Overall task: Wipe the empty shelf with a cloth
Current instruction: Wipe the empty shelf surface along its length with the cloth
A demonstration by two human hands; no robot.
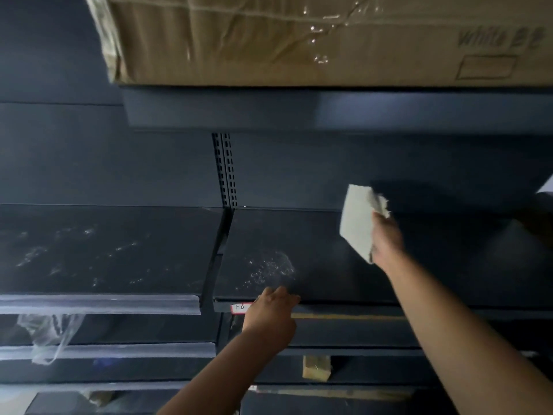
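The empty dark shelf [314, 241] runs across the middle of the head view, with a pale dusty smear left of its centre. My right hand [387, 239] holds a folded whitish cloth [357, 218] above the shelf's right half; whether the cloth touches the surface is unclear. My left hand [270, 313] rests on the shelf's front edge, fingers curled over the lip, beside a small red-bordered label [241, 307].
A taped cardboard box [299, 40] sits on the shelf above, overhanging it. A slotted upright [226, 172] divides this shelf from a dusty neighbouring shelf [104, 250] on the left. Below hang a clear plastic bag [51, 336] and a small tan block [316, 367].
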